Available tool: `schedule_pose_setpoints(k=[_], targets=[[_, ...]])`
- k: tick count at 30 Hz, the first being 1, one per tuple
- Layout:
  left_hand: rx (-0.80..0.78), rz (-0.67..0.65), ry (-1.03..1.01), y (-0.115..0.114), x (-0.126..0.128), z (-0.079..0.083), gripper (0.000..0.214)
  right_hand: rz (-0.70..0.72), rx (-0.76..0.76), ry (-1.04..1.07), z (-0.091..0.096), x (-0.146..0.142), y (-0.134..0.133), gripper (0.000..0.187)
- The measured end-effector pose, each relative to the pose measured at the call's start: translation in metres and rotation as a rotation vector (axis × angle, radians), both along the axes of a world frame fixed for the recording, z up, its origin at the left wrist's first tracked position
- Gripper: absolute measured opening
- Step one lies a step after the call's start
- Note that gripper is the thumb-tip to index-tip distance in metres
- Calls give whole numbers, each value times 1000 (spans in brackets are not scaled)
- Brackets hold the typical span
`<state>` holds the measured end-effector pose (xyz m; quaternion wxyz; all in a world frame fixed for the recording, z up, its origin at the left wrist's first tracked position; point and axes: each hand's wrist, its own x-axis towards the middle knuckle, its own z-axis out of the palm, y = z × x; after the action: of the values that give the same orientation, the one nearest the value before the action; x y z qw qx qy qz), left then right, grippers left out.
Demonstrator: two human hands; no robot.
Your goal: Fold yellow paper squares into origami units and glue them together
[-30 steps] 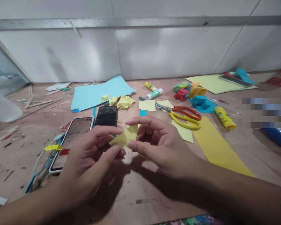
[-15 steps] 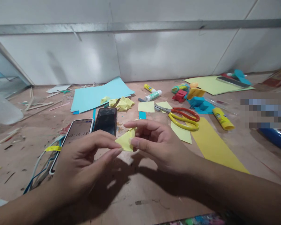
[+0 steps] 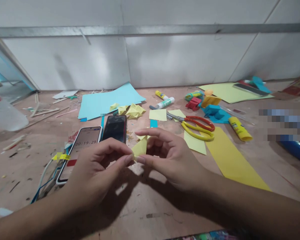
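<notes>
A small folded piece of yellow paper (image 3: 140,147) is held above the table between both hands. My left hand (image 3: 102,166) pinches its lower left corner between thumb and fingertips. At its lower edge presses the thumb of my right hand (image 3: 175,153), whose other fingers curl behind the paper and are partly hidden. Beyond the hands lie several folded yellow paper pieces (image 3: 132,111) and a flat yellow paper square (image 3: 157,115). Scissors (image 3: 198,128) with red and yellow handles rest on another paper piece to the right.
Two phones, one with a running timer (image 3: 83,146) and one dark (image 3: 114,128), lie left of the hands. Blue sheets (image 3: 102,101) are behind them. Glue sticks (image 3: 240,129), a yellow strip (image 3: 235,160) and folded blue paper (image 3: 215,111) lie right. A plastic bottle (image 3: 7,111) is far left.
My right thumb has moved down and left to the paper's lower edge, close to my left fingertips. The paper is tilted differently. The view has shifted slightly.
</notes>
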<state>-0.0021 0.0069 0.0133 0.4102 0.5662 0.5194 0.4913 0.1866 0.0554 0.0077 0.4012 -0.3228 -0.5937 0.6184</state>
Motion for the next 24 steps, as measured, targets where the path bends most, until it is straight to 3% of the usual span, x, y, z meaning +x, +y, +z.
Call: schedule_pose_setpoints(k=[5, 10, 16, 20, 24], targets=[[15, 22, -90, 0, -1, -6, 12, -45, -115, 117, -1, -1, 4, 51], [16, 13, -94, 0, -1, -7, 19, -28, -215, 84, 0, 0, 3, 47], [-109, -65, -140, -1, 1, -2, 25, -21, -183, 80, 2, -2, -1, 43], [-109, -5, -156, -4, 4, 2, 34, -126, -134, 132, -1, -1, 4, 38], [-135, 46, -174, -6, 9, 7, 36, -107, -86, 114, -1, 0, 6, 24]])
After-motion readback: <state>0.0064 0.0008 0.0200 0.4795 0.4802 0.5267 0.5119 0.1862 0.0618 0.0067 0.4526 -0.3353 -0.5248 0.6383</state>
